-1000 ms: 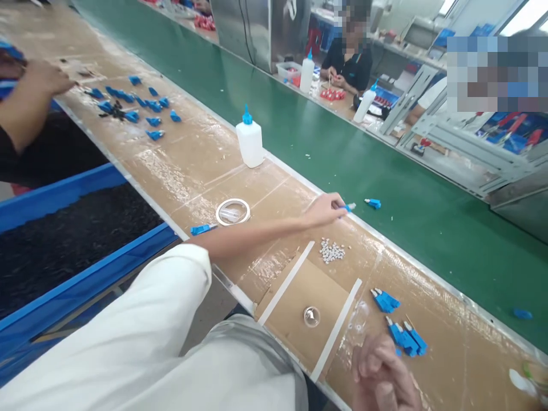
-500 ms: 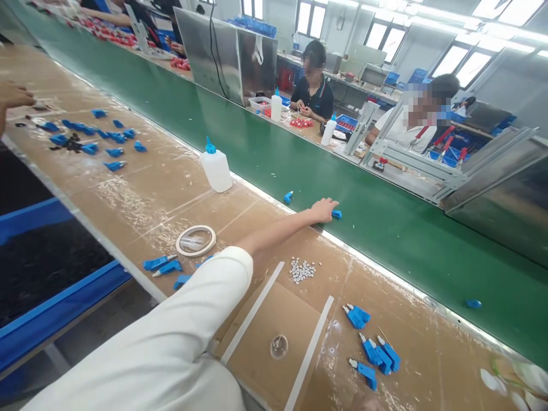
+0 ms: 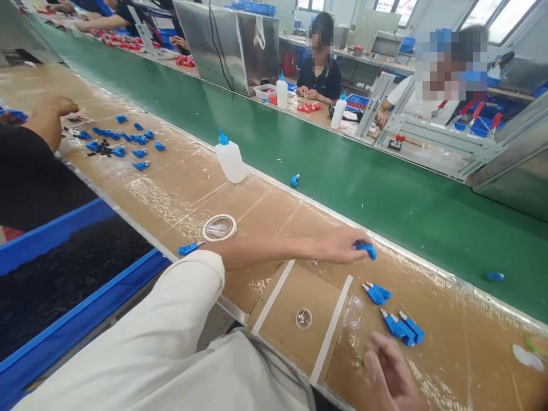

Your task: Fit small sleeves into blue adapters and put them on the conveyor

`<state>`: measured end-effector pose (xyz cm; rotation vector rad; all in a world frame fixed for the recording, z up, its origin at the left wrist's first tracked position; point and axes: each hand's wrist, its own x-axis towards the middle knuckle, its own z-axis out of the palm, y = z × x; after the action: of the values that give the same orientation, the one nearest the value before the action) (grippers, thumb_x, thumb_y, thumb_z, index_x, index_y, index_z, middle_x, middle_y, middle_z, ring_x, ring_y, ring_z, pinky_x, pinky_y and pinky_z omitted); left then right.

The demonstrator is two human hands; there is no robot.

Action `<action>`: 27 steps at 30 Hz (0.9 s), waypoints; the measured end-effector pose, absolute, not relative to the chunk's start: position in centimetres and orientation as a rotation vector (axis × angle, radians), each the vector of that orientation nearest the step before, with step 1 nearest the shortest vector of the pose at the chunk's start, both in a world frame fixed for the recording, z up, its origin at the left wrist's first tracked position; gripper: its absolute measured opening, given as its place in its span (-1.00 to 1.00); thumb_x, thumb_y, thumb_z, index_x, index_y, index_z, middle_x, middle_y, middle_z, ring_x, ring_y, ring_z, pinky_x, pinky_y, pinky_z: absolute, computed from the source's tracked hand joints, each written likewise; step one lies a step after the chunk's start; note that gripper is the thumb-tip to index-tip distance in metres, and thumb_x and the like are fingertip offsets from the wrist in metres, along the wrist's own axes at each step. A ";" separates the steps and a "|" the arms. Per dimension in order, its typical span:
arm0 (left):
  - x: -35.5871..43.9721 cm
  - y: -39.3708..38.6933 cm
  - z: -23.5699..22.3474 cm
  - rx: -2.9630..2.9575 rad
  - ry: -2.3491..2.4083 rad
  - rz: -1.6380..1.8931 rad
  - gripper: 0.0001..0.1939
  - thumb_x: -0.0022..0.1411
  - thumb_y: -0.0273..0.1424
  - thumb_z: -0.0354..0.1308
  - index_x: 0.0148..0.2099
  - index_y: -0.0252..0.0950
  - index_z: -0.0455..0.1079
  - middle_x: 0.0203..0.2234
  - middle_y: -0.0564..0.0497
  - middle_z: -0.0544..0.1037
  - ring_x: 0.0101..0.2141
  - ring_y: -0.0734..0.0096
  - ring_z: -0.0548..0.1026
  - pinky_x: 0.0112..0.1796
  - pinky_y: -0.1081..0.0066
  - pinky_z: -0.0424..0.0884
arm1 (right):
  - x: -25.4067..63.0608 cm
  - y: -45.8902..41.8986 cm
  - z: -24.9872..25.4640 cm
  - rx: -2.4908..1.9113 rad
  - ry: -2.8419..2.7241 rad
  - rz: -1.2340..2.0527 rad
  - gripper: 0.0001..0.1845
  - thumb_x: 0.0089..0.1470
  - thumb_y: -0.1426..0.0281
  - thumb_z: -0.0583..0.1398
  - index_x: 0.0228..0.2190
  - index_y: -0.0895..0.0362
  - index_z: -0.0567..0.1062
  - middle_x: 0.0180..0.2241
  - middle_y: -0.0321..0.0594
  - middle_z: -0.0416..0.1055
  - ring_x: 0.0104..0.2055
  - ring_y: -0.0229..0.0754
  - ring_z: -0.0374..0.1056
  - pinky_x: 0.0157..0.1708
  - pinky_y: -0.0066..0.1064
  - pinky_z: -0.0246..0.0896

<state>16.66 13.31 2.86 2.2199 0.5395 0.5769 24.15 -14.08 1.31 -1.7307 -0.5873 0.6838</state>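
Observation:
My left hand [image 3: 342, 244], reaching across from a cream sleeve, has its fingers closed round a small blue plastic part [image 3: 367, 250] above the brown tabletop, just short of the green belt. Near the bottom, my right hand [image 3: 387, 371] is curled; what it holds, if anything, is hidden. Just above it lie several blue parts with whitish tips [image 3: 402, 328], and a smaller bunch of blue parts [image 3: 377, 294] is a little farther up. My left forearm covers most of a pile of small grey pieces [image 3: 315, 262]. A small round clear dish [image 3: 303, 319] sits between two white tape strips.
A green conveyor belt [image 3: 334, 177] runs alongside, carrying a blue part [image 3: 295, 180] and another blue part [image 3: 495, 276]. A white squeeze bottle [image 3: 231, 161] and a tape roll [image 3: 220, 228] stand left. A co-worker's hand [image 3: 53, 114] is at far left; others sit opposite.
My left hand has come back from the belt to above the tabletop with a blue part. My right hand has entered further, over where a single blue part lay. The view has shifted.

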 end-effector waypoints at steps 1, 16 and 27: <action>15.5 11.1 3.0 2.174 0.479 0.635 -0.80 0.26 -0.39 0.17 -0.10 -0.29 0.54 -0.26 0.00 0.63 -0.29 0.44 0.53 -0.24 0.48 0.39 | 23.6 -13.0 1.4 -1.700 -0.573 0.707 -0.49 0.01 0.05 0.37 -0.08 0.09 0.58 -0.15 -0.07 0.57 -0.18 -0.02 0.50 -0.35 -0.34 0.42; 8.2 3.8 4.3 1.289 0.391 0.290 -0.60 0.21 -0.05 0.27 -0.30 -0.31 0.40 -0.35 -0.01 0.53 -0.32 0.46 0.49 -0.23 0.43 0.40 | 21.8 -9.6 0.8 -1.443 -0.594 0.701 -0.52 -0.12 0.17 0.47 -0.17 0.14 0.61 -0.22 -0.07 0.63 -0.22 -0.08 0.54 -0.21 -0.28 0.43; 8.0 4.7 2.8 0.703 0.425 -0.019 -0.60 -0.07 -0.21 0.53 -0.34 -0.38 0.49 -0.44 -0.01 0.58 -0.42 0.53 0.55 -0.46 0.58 0.38 | 21.2 -9.0 1.5 -1.502 -0.746 0.734 -0.56 -0.05 0.12 0.42 -0.20 0.15 0.65 -0.33 -0.10 0.63 -0.33 -0.07 0.54 -0.26 -0.22 0.45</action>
<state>8.00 4.68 2.79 0.7028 0.4249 -0.0192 21.21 -9.00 1.55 -1.5023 -0.7456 0.7339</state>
